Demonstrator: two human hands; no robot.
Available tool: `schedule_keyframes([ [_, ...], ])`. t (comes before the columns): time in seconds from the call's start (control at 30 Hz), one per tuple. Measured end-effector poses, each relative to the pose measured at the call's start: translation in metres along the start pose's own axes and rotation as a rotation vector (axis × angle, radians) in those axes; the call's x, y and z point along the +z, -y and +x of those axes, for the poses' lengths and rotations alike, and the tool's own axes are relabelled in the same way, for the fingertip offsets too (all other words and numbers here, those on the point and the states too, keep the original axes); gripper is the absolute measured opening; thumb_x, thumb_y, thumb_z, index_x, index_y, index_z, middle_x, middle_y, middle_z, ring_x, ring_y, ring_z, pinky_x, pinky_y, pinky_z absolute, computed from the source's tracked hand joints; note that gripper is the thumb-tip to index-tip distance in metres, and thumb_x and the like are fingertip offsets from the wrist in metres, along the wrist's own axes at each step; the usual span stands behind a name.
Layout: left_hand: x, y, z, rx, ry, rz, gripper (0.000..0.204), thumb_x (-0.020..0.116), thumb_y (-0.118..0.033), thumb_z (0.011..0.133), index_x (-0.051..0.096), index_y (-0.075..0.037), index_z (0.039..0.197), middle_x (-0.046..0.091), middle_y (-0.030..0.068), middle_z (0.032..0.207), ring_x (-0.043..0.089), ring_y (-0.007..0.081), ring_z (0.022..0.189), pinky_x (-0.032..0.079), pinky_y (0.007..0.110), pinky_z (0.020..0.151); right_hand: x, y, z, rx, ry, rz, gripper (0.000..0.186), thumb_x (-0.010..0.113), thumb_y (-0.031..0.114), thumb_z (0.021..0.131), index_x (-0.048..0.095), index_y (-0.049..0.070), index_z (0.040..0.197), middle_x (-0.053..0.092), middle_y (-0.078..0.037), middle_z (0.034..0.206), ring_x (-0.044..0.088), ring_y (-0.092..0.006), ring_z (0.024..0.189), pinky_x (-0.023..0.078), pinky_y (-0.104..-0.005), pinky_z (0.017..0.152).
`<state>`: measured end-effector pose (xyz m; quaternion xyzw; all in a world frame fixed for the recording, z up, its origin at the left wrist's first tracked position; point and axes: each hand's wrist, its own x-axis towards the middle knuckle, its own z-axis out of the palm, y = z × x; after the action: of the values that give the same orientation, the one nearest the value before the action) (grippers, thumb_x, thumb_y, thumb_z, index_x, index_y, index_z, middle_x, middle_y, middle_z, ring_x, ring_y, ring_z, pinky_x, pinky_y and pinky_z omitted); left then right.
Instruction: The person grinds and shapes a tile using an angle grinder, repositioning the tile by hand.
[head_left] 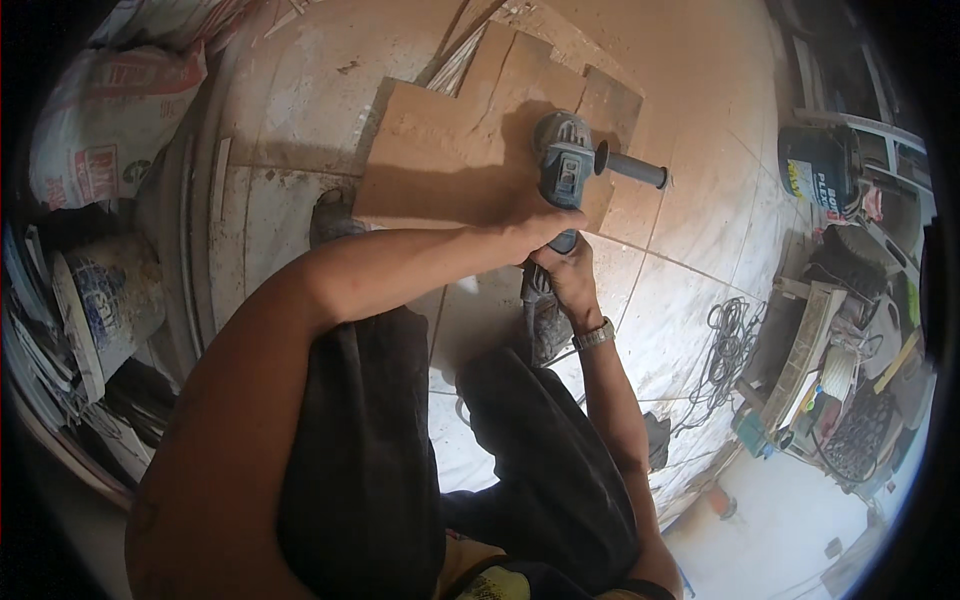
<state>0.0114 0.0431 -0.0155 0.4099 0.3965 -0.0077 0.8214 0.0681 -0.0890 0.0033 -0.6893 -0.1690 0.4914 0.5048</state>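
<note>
An angle grinder with a dark, blue-grey body rests over a stack of dusty brown tile-like slabs. My left hand is closed round the lower part of its body. Just behind it, my right hand, with a watch on the wrist, grips the rear end. The side handle sticks out to the right with no hand on it. The disc is hidden under the grinder's head. My shoes show on the floor close to the slabs.
Brown dust covers the tiled floor. A coiled cable lies at right, near a black bucket and a cluttered rack. At left are a printed sack and a dirty white bucket.
</note>
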Motion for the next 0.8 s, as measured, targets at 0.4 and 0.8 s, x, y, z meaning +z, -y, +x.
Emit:
schedule_keyframes([
  [0.4, -0.011, -0.009, 0.01, -0.092, 0.08, -0.043, 0.025, 0.083, -0.018, 0.088, 0.07, -0.006, 0.105, 0.071, 0.0067, 0.097, 0.07, 0.0191, 0.088, 0.058, 0.036, 0.078, -0.001, -0.01, 0.008, 0.005, -0.016, -0.033, 0.039, 0.083, 0.013, 0.088, 0.065, -0.005, 0.118, 0.074, -0.008, 0.106, 0.071, -0.016, 0.093, 0.059, -0.0315, 0.083],
  [0.8, -0.006, 0.003, 0.002, -0.036, 0.039, -0.007, 0.026, 0.083, -0.021, 0.087, 0.071, -0.006, 0.105, 0.072, 0.0074, 0.099, 0.07, 0.0192, 0.086, 0.058, 0.037, 0.077, 0.002, 0.003, 0.0, 0.031, 0.014, -0.016, 0.039, 0.083, 0.009, 0.085, 0.065, -0.006, 0.116, 0.074, -0.007, 0.103, 0.07, -0.016, 0.091, 0.058, -0.0307, 0.08],
])
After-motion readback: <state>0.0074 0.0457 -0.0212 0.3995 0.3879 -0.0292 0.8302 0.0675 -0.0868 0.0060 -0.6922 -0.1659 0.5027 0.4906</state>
